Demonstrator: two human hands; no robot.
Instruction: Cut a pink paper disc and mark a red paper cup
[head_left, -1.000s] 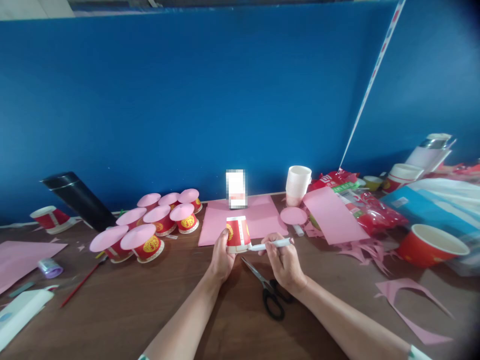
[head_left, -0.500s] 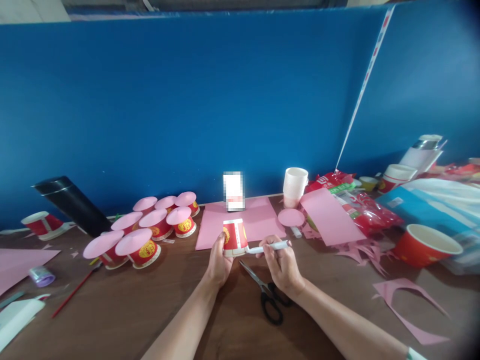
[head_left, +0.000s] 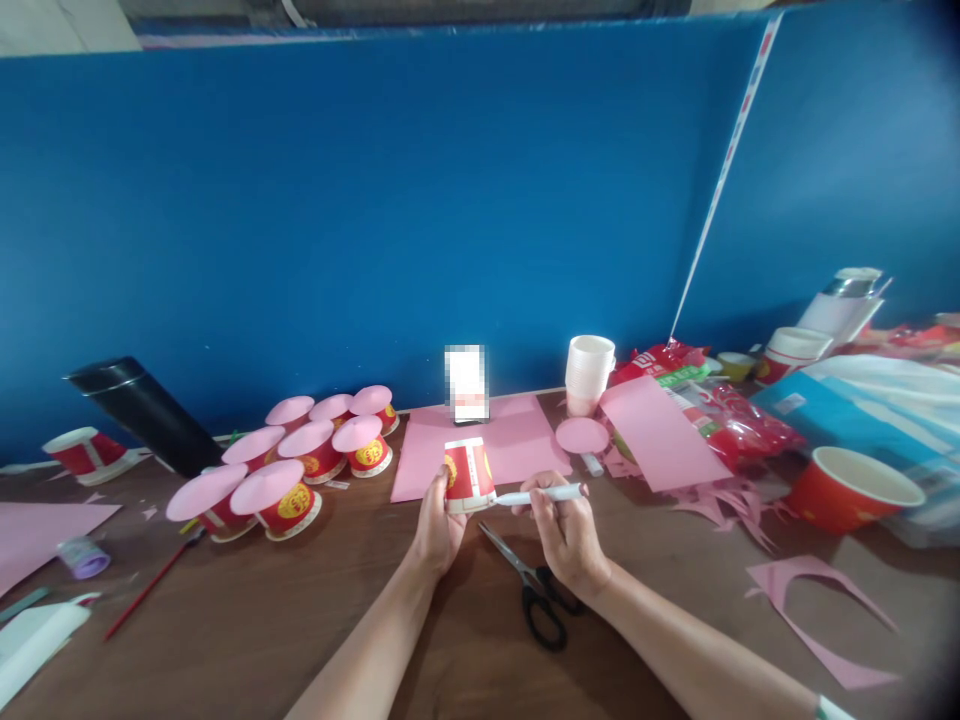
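Observation:
My left hand (head_left: 439, 525) grips a red and white paper cup (head_left: 469, 477) from its left side, the cup upside down with its wide rim low. In my right hand (head_left: 564, 530) is a white marker pen (head_left: 551, 494), held like a pencil. Its tip points left and meets the cup near the lower right rim; whether it touches I cannot tell. Below the hands, scissors with black handles (head_left: 544, 620) lie on the table, partly behind my right wrist. Pink paper (head_left: 517, 440) lies flat behind the cup.
Several upturned cups with pink paper discs (head_left: 271, 485) stand left, near a black flask (head_left: 146, 415). To the right are stacked white cups (head_left: 589, 372), a pink disc (head_left: 583, 436), an orange paper cup (head_left: 855, 490) and pink offcuts (head_left: 817, 620). A blue partition (head_left: 450, 200) rises behind.
The marker pen and my right hand have shifted very slightly. My left hand still holds the cup in almost the same place.

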